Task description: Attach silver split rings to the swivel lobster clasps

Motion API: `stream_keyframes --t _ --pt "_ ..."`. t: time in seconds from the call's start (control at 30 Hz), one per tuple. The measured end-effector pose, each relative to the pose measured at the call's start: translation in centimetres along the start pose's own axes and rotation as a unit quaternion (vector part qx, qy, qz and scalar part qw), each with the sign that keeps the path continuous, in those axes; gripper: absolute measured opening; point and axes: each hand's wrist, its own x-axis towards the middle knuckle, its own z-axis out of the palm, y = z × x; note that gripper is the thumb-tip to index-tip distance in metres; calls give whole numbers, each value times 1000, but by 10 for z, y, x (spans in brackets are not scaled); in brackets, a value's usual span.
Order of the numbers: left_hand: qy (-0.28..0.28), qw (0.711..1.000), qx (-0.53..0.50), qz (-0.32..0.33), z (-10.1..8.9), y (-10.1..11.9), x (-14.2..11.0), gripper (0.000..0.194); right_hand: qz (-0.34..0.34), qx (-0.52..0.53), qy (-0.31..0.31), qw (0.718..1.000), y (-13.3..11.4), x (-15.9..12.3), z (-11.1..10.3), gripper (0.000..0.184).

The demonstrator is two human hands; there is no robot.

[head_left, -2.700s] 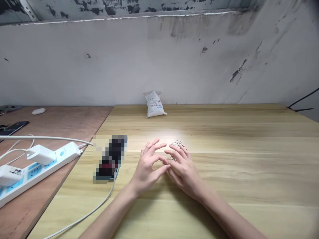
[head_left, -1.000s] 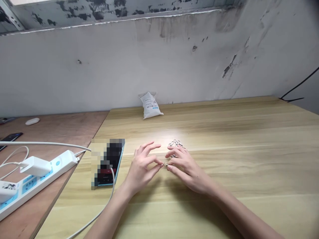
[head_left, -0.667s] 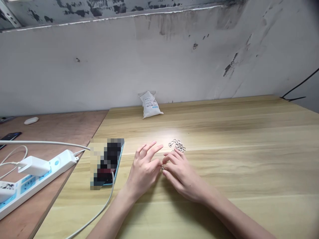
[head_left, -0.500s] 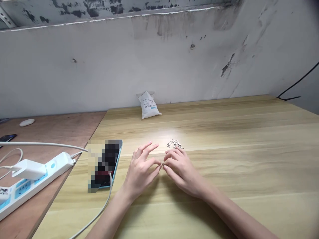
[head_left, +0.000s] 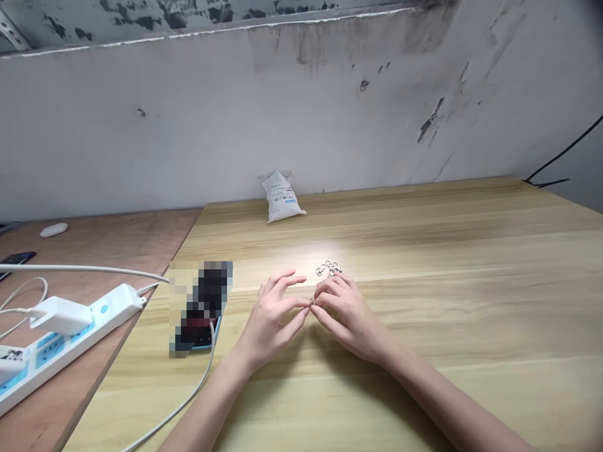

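Observation:
Between my fingertips, just above the light wooden table [head_left: 424,289], is a small metal ring-like piece [head_left: 313,302]. My left hand [head_left: 277,314] pinches it from the left with thumb and index finger, its other fingers stretched out. From the other side, my right hand [head_left: 346,314] pinches the same piece between thumb and fingers. Right behind my right fingers lies a little heap of silvery metal rings or clasps [head_left: 328,269], partly hidden by that hand. The exact shape of the held piece is too small to make out.
A white labelled packet [head_left: 282,198] stands against the wall at the back. On the left lies a phone [head_left: 205,339], partly pixelated, with a white cable [head_left: 198,389]. A power strip [head_left: 113,307] with chargers and a white oval case [head_left: 54,230] rest on the browner table.
Both hands have shifted slightly to the right and up in view, still meeting at the fingertips. The small metal piece has turned and shows more clearly between them.

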Motion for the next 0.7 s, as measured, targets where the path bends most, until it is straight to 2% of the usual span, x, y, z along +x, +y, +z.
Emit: stream_keyframes --t 0.7 --pt "-11 999 -35 -29 2 -2 -1 13 -44 -65 -52 996 -4 -1 0 16"
